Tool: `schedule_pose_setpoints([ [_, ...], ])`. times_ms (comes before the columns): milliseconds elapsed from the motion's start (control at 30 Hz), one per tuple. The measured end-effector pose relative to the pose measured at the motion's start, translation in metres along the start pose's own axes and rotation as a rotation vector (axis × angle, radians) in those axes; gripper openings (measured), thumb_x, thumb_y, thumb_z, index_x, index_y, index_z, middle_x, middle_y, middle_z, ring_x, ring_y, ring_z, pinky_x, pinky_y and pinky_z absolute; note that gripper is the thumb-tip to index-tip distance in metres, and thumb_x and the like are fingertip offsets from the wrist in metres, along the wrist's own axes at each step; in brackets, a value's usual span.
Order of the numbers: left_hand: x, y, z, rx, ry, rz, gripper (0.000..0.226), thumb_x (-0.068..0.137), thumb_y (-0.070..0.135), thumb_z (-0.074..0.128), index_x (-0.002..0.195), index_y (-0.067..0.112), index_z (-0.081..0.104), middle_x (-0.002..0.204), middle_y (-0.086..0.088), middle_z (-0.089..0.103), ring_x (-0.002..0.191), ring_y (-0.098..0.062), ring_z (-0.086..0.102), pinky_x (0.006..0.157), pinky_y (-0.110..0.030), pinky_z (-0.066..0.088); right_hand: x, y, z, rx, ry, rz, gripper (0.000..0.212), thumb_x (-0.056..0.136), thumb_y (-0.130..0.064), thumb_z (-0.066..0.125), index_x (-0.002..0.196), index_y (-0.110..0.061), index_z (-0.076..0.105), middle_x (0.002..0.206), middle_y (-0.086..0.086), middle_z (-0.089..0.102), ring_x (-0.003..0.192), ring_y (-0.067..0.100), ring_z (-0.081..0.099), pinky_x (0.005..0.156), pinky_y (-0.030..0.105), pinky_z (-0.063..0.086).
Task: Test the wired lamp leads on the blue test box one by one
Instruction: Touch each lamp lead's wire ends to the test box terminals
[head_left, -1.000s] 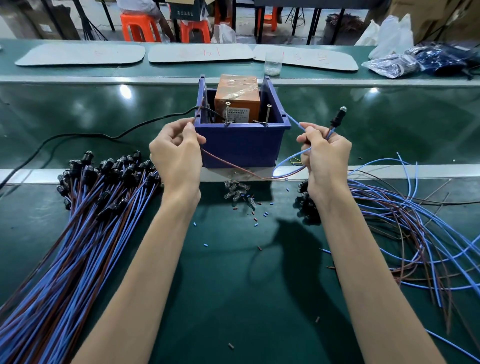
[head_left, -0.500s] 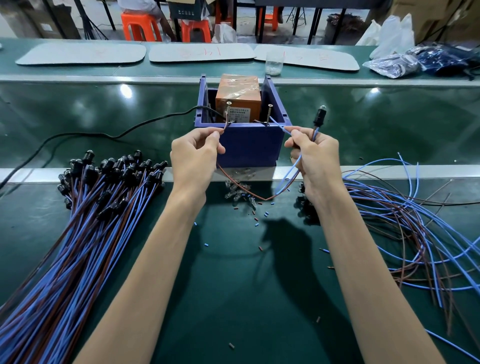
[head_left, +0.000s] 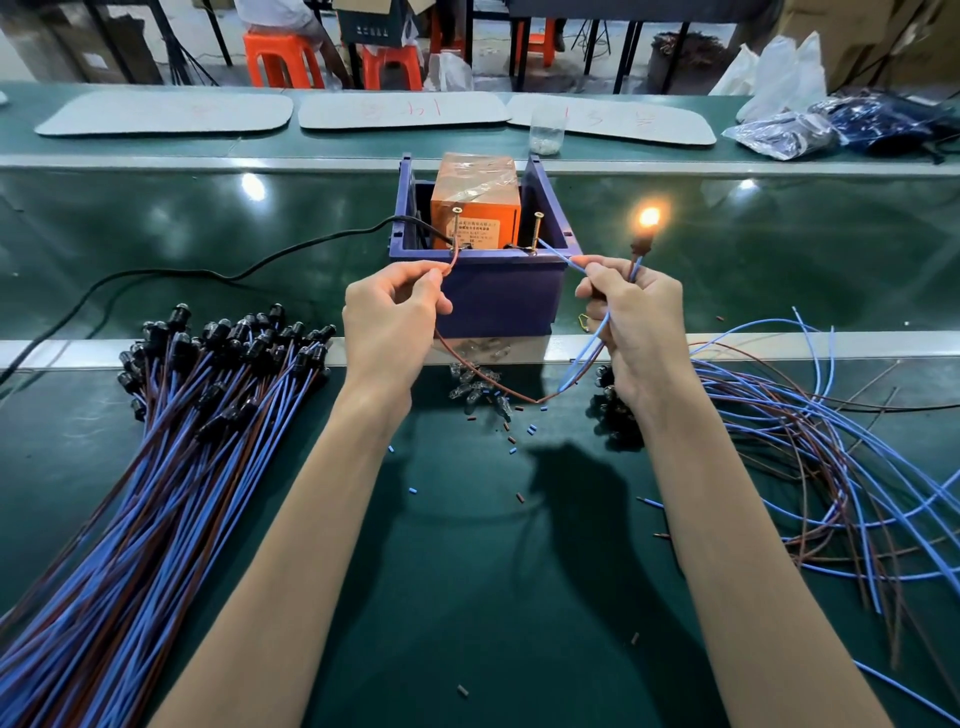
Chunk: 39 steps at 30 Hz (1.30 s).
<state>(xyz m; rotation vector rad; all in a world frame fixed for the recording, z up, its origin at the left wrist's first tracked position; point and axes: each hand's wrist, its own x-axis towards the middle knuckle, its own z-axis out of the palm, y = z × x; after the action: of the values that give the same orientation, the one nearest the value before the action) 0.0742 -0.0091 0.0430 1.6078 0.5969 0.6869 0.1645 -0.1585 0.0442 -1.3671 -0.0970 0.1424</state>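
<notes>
The blue test box (head_left: 498, 296) stands at the bench's middle with an orange unit (head_left: 475, 202) inside and two upright screws on its front rim. My left hand (head_left: 389, 322) pinches the brown lead (head_left: 451, 264), whose tip touches the left screw (head_left: 456, 228). My right hand (head_left: 634, 322) grips the blue lead (head_left: 558, 254), its tip at the right screw (head_left: 535, 234), and also holds the lamp holder upright. The lamp (head_left: 648, 218) glows orange above my right fist.
A big bundle of wired lamps (head_left: 171, 441) lies at the left. Loose blue and brown leads (head_left: 831, 457) spread at the right. Small bulbs and insulation bits (head_left: 483, 389) litter the mat before the box. A black cable (head_left: 234, 275) runs left from the box.
Both hands moved inward to the box; the lead tips now touch the two screws, and the lamp, dark before, is lit.
</notes>
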Motion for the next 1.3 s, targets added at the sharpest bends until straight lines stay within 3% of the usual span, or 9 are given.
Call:
schedule_pose_setpoints([
  [367, 0.0019, -0.0010, -0.0005, 0.002, -0.007, 0.005, 0.018, 0.093, 0.018, 0.057, 0.087, 0.027, 0.071, 0.051, 0.016, 0.058, 0.049, 0.001, 0.045, 0.065, -0.025, 0.037, -0.0006, -0.0012, -0.0001, -0.022, 0.015, 0.001, 0.018, 0.094, -0.002, 0.051, 0.085, -0.007, 0.066, 0.050, -0.009, 0.054, 0.040, 0.003, 0.029, 0.042, 0.017, 0.022],
  [633, 0.0010, -0.0011, 0.0001, 0.010, -0.006, 0.005, 0.017, 0.093, 0.018, 0.056, 0.089, 0.025, 0.071, 0.050, 0.017, 0.058, 0.045, 0.002, 0.044, 0.062, -0.023, 0.037, -0.0024, -0.0020, 0.0007, -0.022, 0.005, 0.000, 0.025, 0.093, -0.001, 0.051, 0.077, -0.012, 0.067, 0.050, -0.008, 0.053, 0.045, 0.008, 0.025, 0.044, 0.019, 0.019],
  [1133, 0.0020, -0.0001, 0.0004, 0.001, -0.008, 0.009, 0.020, 0.093, 0.016, 0.056, 0.083, 0.027, 0.070, 0.049, 0.016, 0.057, 0.045, 0.000, 0.041, 0.060, -0.023, 0.036, -0.0019, 0.0020, 0.0038, -0.182, 0.011, -0.131, 0.025, 0.094, -0.003, 0.051, 0.078, -0.016, 0.067, 0.050, -0.011, 0.056, 0.040, 0.000, 0.037, 0.044, 0.011, 0.030],
  [1300, 0.0022, 0.0002, 0.0007, -0.004, -0.009, 0.010, 0.022, 0.094, 0.015, 0.056, 0.081, 0.027, 0.069, 0.048, 0.016, 0.057, 0.044, 0.001, 0.041, 0.060, -0.024, 0.035, -0.0007, 0.0054, 0.0061, -0.295, 0.038, -0.198, 0.028, 0.094, -0.008, 0.053, 0.074, -0.024, 0.067, 0.051, -0.012, 0.058, 0.047, 0.000, 0.039, 0.058, 0.019, 0.031],
])
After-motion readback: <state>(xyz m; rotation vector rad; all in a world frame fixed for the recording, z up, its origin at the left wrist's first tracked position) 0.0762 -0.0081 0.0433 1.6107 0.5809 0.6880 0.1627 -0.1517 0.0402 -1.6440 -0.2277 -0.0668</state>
